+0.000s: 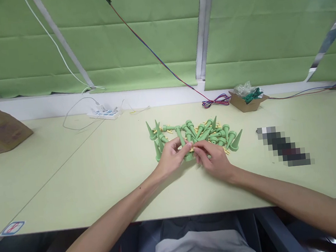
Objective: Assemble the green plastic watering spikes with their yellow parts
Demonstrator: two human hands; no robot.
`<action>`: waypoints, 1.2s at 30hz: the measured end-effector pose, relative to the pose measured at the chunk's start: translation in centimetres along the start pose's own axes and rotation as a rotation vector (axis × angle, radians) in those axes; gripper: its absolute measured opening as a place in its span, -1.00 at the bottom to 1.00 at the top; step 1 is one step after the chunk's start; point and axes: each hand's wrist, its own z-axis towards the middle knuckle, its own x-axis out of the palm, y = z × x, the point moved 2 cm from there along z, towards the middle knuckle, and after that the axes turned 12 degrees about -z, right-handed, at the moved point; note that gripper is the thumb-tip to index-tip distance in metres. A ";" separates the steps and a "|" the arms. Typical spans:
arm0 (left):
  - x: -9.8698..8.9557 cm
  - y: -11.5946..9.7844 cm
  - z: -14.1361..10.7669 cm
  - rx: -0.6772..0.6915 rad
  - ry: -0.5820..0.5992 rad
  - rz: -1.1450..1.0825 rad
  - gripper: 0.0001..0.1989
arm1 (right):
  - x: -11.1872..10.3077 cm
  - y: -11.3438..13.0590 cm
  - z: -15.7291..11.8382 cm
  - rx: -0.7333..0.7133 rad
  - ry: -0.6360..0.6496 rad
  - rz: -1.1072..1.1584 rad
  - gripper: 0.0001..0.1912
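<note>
My left hand (171, 156) is closed round a green plastic plant-watering spike (180, 136), holding it at the front of a pile. Close against it, my right hand (215, 160) pinches a small yellow piece (192, 149) at the held spike; the fingertips partly cover it, so I cannot tell whether it is attached. Behind and around both hands lies the heap of green spikes (206, 133), many with yellow fittings among them. Some stand upright on their round caps, such as the spike (236, 141) at the right end.
A small cardboard box (245, 104) with clear and green plastic stands at the back, beside a coiled red-blue cable (217, 100). A power strip (104, 114) and a larger carton (0, 130) are at left. A blurred dark object (285, 146) lies right.
</note>
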 end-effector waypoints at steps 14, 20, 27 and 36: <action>-0.2 0.6 0.3 0.044 -0.034 0.134 -0.65 | 0.1 -0.4 0.1 0.130 0.072 0.041 -0.83; -0.2 0.4 0.2 0.062 -0.032 0.190 -0.64 | 0.1 -0.7 0.2 0.158 0.106 -0.006 -0.75; 0.0 0.4 0.3 0.070 -0.017 0.189 -0.64 | -0.1 -0.7 0.3 0.187 0.143 -0.052 -0.64; -0.2 0.0 0.4 0.039 -0.061 0.073 -0.65 | 0.0 -0.8 -0.2 0.201 0.199 0.043 -0.78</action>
